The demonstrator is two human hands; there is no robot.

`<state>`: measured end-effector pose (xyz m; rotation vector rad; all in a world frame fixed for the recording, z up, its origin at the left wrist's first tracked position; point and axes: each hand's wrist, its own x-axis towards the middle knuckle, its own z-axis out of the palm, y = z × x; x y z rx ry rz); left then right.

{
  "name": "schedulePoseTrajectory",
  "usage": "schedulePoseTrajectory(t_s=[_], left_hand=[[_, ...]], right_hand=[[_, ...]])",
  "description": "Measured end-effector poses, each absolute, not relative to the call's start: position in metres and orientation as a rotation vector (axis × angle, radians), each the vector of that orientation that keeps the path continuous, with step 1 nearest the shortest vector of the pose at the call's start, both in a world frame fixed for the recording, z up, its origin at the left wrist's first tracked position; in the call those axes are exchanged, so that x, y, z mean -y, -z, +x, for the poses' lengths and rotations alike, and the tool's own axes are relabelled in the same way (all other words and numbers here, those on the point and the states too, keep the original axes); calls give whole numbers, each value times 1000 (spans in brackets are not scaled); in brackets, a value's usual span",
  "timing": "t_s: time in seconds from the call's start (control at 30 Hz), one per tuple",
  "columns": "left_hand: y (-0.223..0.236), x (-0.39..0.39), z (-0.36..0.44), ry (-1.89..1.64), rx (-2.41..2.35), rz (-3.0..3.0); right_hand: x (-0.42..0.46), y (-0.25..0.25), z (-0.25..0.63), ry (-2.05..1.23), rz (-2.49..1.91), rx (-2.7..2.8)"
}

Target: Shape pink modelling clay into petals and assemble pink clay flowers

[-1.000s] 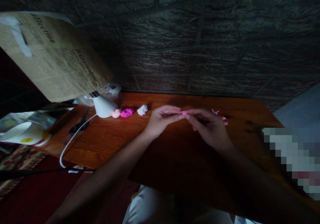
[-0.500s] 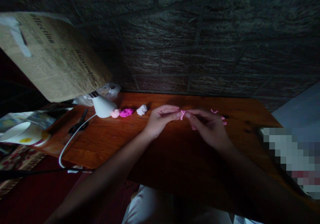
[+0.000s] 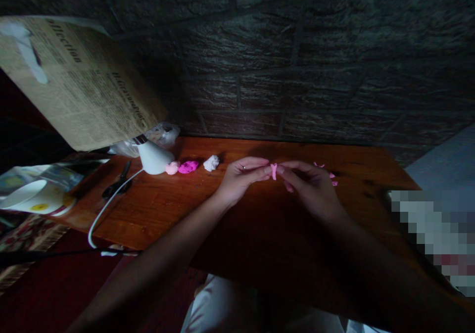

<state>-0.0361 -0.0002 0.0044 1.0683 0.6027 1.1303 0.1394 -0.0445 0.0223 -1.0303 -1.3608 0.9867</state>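
Between my two hands, above the wooden table, is a small pink piece of modelling clay (image 3: 274, 171), narrow below and forked at its top. My left hand (image 3: 243, 174) pinches it from the left with thumb and fingertips; a ring shows on one finger. From the other side, my right hand (image 3: 311, 182) pinches the same piece. Several small pink clay bits (image 3: 332, 175) lie just beyond my right hand. Left of my hands sit a white clay lump (image 3: 211, 163), a bright magenta lump (image 3: 188, 166) and a pale pink lump (image 3: 172, 167).
A lamp with a newsprint shade (image 3: 92, 85) and white base (image 3: 154, 158) stands on the table (image 3: 163, 209) at left, its white cable (image 3: 98, 219) crossing the edge. Black scissors (image 3: 117, 187), a paper cup (image 3: 33, 198) and a plastic bag (image 3: 163, 134) are near it. A stone wall (image 3: 260, 66) rises behind.
The pink clay piece has turned slightly and now stands more upright, its forked top clearer. Both hands have shifted a little to the right while still pinching it.
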Motion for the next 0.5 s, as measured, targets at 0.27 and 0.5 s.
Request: schedulePoseTrajectory(t_s=[0.27, 0.5], left_hand=[[-3, 2, -35, -1154, -612, 1079], [-2, 3, -32, -1174, -626, 1114]], right_hand=[[45, -22, 138, -984, -1034, 1350], [46, -18, 134, -940, -1059, 1337]])
